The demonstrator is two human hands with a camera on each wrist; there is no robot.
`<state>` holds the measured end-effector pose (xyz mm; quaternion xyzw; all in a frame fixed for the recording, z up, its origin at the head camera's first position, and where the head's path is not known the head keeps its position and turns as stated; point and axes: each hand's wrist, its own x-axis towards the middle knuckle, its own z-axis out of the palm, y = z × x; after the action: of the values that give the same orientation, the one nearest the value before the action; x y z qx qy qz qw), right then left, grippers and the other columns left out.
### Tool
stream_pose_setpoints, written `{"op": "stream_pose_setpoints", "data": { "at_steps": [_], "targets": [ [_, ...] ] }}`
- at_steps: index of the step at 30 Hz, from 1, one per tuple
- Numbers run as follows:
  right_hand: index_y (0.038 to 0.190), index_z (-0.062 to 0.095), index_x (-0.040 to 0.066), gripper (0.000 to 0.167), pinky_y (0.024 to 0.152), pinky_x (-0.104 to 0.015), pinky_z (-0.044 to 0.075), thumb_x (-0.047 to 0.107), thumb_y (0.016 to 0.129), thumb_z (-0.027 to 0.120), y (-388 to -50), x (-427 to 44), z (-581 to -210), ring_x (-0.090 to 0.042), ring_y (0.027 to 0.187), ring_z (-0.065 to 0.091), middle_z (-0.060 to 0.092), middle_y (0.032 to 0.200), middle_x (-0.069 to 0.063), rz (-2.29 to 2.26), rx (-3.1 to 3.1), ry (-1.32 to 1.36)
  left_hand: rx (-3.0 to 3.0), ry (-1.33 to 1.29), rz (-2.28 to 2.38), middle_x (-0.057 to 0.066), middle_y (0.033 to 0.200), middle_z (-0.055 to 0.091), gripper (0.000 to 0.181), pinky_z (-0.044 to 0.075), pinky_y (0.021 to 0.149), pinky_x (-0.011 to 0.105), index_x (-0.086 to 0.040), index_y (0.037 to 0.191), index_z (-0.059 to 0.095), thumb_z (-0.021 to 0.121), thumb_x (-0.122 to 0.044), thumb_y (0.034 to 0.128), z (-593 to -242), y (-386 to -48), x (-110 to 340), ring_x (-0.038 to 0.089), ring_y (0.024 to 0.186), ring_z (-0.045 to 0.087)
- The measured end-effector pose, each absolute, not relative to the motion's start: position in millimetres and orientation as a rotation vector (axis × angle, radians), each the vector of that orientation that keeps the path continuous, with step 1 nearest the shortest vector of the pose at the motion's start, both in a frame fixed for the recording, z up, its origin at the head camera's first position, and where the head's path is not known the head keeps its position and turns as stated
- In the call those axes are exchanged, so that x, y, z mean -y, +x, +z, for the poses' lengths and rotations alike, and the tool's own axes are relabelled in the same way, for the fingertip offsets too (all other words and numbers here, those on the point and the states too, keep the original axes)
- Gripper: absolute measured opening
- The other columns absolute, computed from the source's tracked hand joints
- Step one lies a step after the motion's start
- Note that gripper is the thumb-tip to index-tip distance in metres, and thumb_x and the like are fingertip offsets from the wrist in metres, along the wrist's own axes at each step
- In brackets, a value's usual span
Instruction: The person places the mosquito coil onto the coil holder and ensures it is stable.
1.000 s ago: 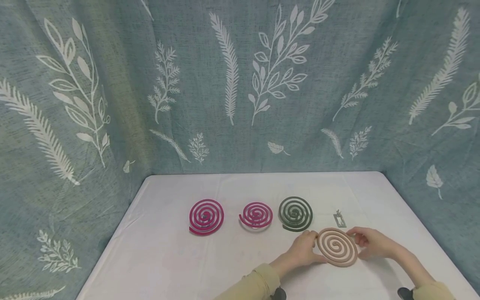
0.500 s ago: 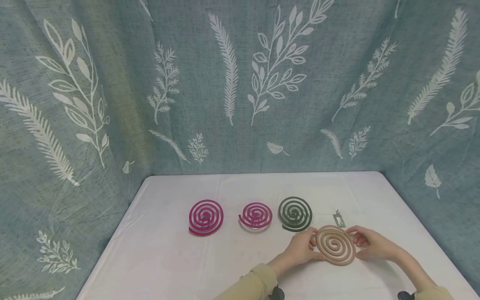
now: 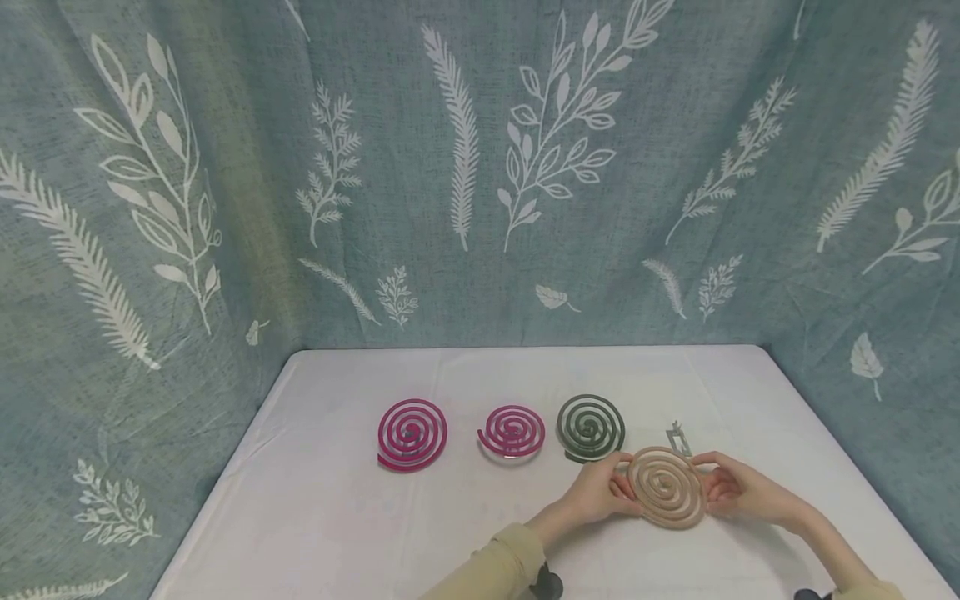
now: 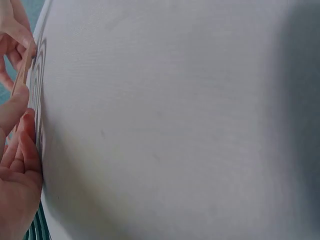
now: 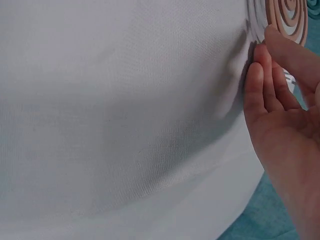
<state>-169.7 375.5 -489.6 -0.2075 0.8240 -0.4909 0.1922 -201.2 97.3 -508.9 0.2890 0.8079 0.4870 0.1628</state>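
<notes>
A tan mosquito coil (image 3: 664, 486) is held between both hands at the front right of the table. My left hand (image 3: 597, 490) pinches its left rim between thumb and fingers. On the opposite rim, my right hand (image 3: 748, 493) grips it the same way. The coil is tilted and seems raised a little, with its shadow (image 4: 39, 70) on the cloth in the left wrist view. Just behind it lies a small metal coil stand (image 3: 678, 438), its lower end close to the coil's far rim. In the right wrist view the tan coil (image 5: 270, 15) is only partly seen.
Left of the hands, a dark green coil (image 3: 590, 456), a pink coil (image 3: 542, 432) and another pink coil (image 3: 443, 433) form a row. Something pale shows under the middle one. Patterned curtains (image 3: 480, 292) border the white-covered table (image 3: 337, 533) behind and at the sides.
Both hands have shifted slightly left and away with the tan coil, which now comes closer to the metal stand in the head view. The other coils have stayed put.
</notes>
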Motion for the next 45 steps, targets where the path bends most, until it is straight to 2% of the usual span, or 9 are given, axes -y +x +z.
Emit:
{"op": "stream_pose_setpoints", "data": {
  "at_steps": [8, 13, 19, 24, 30, 41, 45],
  "targets": [
    [0.138, 0.032, -0.004, 0.055, 0.074, -0.022, 0.052, 0.005, 0.090, 0.058, -167, -382, -482, -0.005, 0.086, 0.061, 0.063, 0.097, -0.002, -1.506, -2.137, -0.598, -2.217, 0.883, 1.469, 0.012, 0.086, 0.070, 0.072, 0.045, 0.061, 0.008, -0.002, 0.136, 0.043, 0.078, -0.001, 0.0729, -512, -203, -92, -0.007, 0.062, 0.049],
    [0.139, 0.028, -0.008, 0.056, 0.079, -0.023, 0.052, 0.003, 0.092, 0.055, -166, -383, -478, -0.007, 0.089, 0.062, 0.062, 0.100, -0.003, -1.538, -2.089, -0.583, -2.167, 0.896, 1.496, 0.012, 0.089, 0.069, 0.073, 0.048, 0.061, 0.009, 0.000, 0.138, 0.041, 0.077, 0.000, 0.0738, -510, -204, -89, -0.008, 0.063, 0.050],
    [0.142, 0.022, -0.009, 0.062, 0.078, -0.023, 0.053, 0.005, 0.092, 0.056, -166, -383, -473, -0.001, 0.089, 0.058, 0.060, 0.098, 0.004, -1.560, -2.093, -0.555, -2.121, 0.923, 1.562, 0.014, 0.093, 0.069, 0.074, 0.049, 0.062, 0.010, 0.003, 0.139, 0.039, 0.076, 0.001, 0.0747, -503, -207, -85, -0.008, 0.065, 0.051],
    [0.145, 0.019, -0.004, 0.058, 0.083, -0.022, 0.052, -0.002, 0.095, 0.047, -169, -383, -468, 0.001, 0.094, 0.058, 0.061, 0.101, 0.008, -1.643, -2.026, -0.613, -2.031, 0.885, 1.688, 0.019, 0.095, 0.068, 0.074, 0.048, 0.063, 0.009, 0.002, 0.140, 0.038, 0.074, 0.003, 0.0751, -500, -207, -82, -0.006, 0.066, 0.052],
    [0.149, 0.023, 0.014, 0.056, 0.095, -0.021, 0.047, -0.005, 0.098, 0.037, -169, -379, -458, -0.001, 0.107, 0.057, 0.060, 0.111, 0.007, -1.786, -1.888, -0.632, -1.968, 0.883, 1.815, 0.021, 0.098, 0.066, 0.076, 0.047, 0.064, 0.008, -0.002, 0.143, 0.038, 0.073, 0.004, 0.0761, -495, -208, -82, -0.006, 0.069, 0.053],
    [0.146, 0.031, 0.016, 0.053, 0.093, -0.012, 0.043, -0.006, 0.099, 0.035, -167, -374, -448, -0.001, 0.107, 0.058, 0.061, 0.111, 0.009, -1.940, -2.028, -0.633, -2.083, 0.950, 1.845, 0.013, 0.100, 0.061, 0.073, 0.049, 0.070, 0.010, -0.005, 0.146, 0.033, 0.070, -0.006, 0.0832, -475, -207, -86, -0.009, 0.073, 0.051],
    [0.139, 0.042, 0.021, 0.051, 0.093, -0.010, 0.043, -0.008, 0.098, 0.033, -166, -369, -448, 0.001, 0.107, 0.058, 0.061, 0.112, 0.009, -2.082, -2.022, -0.646, -2.081, 0.910, 1.921, 0.017, 0.102, 0.063, 0.072, 0.050, 0.072, 0.012, -0.005, 0.146, 0.033, 0.070, -0.008, 0.0841, -469, -204, -91, -0.007, 0.074, 0.051]
  ]
}}
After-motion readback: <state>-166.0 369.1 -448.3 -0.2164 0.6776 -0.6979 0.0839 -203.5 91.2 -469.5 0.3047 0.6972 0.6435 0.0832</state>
